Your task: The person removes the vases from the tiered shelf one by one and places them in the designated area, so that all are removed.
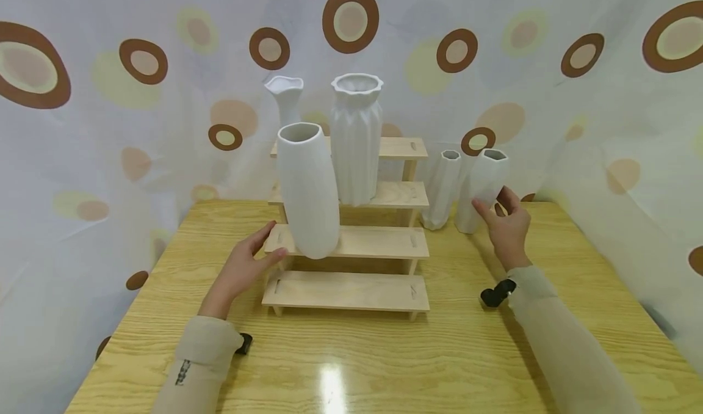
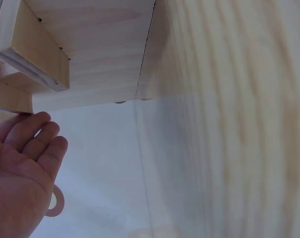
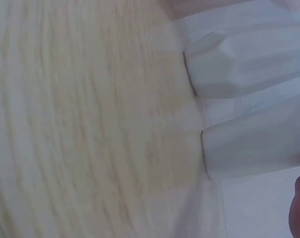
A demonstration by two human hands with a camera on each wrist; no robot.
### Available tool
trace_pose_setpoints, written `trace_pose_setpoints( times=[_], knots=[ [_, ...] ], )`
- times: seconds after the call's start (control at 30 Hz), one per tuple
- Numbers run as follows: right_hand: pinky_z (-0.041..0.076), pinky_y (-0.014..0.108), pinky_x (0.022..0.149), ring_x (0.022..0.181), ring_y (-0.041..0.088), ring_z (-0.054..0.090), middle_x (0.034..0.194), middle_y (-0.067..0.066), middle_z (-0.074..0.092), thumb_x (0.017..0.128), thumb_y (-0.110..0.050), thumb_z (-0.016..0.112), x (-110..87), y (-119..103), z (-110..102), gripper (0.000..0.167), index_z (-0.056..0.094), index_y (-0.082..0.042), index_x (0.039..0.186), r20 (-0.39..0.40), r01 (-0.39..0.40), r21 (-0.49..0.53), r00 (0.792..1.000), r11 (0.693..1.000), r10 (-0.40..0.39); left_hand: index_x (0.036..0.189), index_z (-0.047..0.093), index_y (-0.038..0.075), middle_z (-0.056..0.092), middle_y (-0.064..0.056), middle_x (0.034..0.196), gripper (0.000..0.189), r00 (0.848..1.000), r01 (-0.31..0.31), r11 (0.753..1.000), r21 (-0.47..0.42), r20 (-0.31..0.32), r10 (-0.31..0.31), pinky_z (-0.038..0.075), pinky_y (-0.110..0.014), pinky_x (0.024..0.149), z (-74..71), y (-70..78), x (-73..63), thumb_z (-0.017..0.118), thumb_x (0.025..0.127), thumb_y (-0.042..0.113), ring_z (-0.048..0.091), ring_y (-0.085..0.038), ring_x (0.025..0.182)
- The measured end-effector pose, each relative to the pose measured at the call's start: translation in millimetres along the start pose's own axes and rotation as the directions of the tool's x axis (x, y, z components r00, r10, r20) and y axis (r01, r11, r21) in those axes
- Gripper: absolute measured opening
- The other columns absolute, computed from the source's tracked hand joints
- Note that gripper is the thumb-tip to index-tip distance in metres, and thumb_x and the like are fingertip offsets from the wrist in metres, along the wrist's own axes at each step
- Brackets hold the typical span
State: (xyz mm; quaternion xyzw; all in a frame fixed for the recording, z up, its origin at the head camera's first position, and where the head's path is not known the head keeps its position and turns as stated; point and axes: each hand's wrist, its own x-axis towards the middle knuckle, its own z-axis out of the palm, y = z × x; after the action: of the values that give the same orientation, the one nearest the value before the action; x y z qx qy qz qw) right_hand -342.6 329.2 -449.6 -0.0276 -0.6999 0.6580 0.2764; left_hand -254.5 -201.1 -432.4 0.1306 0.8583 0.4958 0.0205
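Note:
My left hand (image 1: 241,270) holds the left end of the wooden tiered stand (image 1: 346,290), thumb at a board's front edge and fingers behind; in the left wrist view its fingertips (image 2: 58,144) lie by the wood. A smooth white vase (image 1: 307,188) stands on that same board. To the right, my right hand (image 1: 508,228) grips a white vase (image 1: 476,185) with an angular mouth, thumb in front and fingers round the right side. In the right wrist view this vase's base (image 3: 249,144) rests on the table. Beside it stands a slim ribbed white vase (image 1: 441,191).
A pleated white vase (image 1: 357,145) stands on the stand's second board from the top. Behind, a flared white vase (image 1: 287,99) is partly hidden. A patterned cloth (image 1: 406,11) hangs round the back and sides of the wood-grain table (image 1: 439,353).

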Motion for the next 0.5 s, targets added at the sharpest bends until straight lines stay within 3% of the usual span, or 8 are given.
trace_pose_setpoints(
  times=[0.2, 0.27, 0.43, 0.5],
  knots=[
    [0.032, 0.032, 0.113, 0.131, 0.019, 0.045, 0.144, 0.010, 0.049, 0.079, -0.015, 0.085, -3.1, -11.6, -2.8, 0.075, 0.049, -0.008, 0.145, -0.011, 0.009, -0.041, 1.000, 0.999, -0.010, 0.158, 0.027, 0.021, 0.025, -0.007, 0.160, 0.079, 1.000, -0.007, 1.000, 0.001, 0.000, 0.007, 0.025, -0.055, 0.114, 0.1, -1.0, 0.2, 0.063, 0.094, 0.049, 0.023, -0.036, 0.146],
    [0.032, 0.031, 0.112, 0.132, 0.019, 0.044, 0.145, 0.010, 0.048, 0.080, -0.016, 0.085, -5.5, -16.7, -2.5, 0.076, 0.048, -0.008, 0.146, -0.018, 0.019, -0.054, 1.000, 0.998, -0.020, 0.158, 0.027, 0.017, 0.025, -0.010, 0.160, 0.076, 1.000, 0.004, 1.000, 0.007, 0.004, -0.004, 0.025, -0.055, 0.114, -1.4, 9.7, -3.7, 0.063, 0.096, 0.044, 0.023, -0.038, 0.145],
    [0.034, 0.030, 0.111, 0.129, 0.021, 0.046, 0.142, 0.013, 0.049, 0.079, -0.014, 0.085, -12.5, -29.2, -1.6, 0.073, 0.052, -0.005, 0.143, -0.073, 0.061, -0.017, 0.995, 0.998, -0.063, 0.158, 0.027, 0.014, 0.025, -0.012, 0.160, 0.075, 1.000, -0.001, 1.000, 0.030, 0.010, 0.001, 0.025, -0.055, 0.114, -2.9, 10.9, -2.7, 0.064, 0.097, 0.040, 0.022, -0.038, 0.145],
    [0.034, 0.030, 0.111, 0.130, 0.022, 0.046, 0.142, 0.015, 0.049, 0.079, -0.012, 0.085, -14.1, -32.8, -1.5, 0.071, 0.052, -0.005, 0.142, -0.086, 0.073, 0.004, 0.994, 0.997, -0.073, 0.158, 0.027, 0.017, 0.026, -0.009, 0.160, 0.078, 1.000, -0.020, 0.999, 0.042, 0.007, 0.020, 0.025, -0.055, 0.114, -2.6, 1.0, 1.6, 0.064, 0.095, 0.046, 0.023, -0.036, 0.146]
  ],
)
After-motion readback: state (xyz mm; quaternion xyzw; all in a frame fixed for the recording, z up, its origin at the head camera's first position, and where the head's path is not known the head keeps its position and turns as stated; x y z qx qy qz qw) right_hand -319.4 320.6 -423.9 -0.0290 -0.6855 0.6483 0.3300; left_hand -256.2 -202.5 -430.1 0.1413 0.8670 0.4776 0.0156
